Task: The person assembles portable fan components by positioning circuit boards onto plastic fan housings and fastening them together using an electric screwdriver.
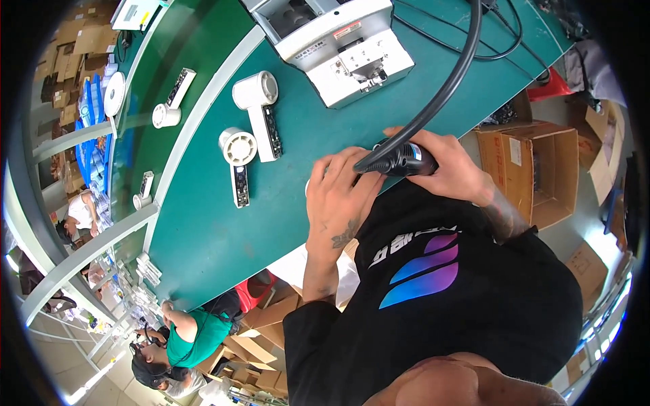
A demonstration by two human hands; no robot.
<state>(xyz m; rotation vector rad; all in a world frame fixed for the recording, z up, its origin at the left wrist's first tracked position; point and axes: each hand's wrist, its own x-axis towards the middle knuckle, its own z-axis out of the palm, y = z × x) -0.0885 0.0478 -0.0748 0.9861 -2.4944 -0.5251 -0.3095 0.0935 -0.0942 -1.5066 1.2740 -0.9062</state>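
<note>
My right hand is wrapped around a black electric screwdriver, whose thick cable arches up over the bench. Close beside it, my left hand is closed, its fingers bent at the near edge of the bench. What it holds is hidden under the fingers; only a sliver of white shows beside them. Farther left on the bench lie two white handheld fan bodies, one larger in view and the other nearer to me, both with circuit boards showing in their handles.
A white screw feeder stands at the bench's far side. Beyond a pale rail, another fan body lies on green surface. Black cables loop at the far right. An open cardboard box sits right of the bench. A person in green works at left.
</note>
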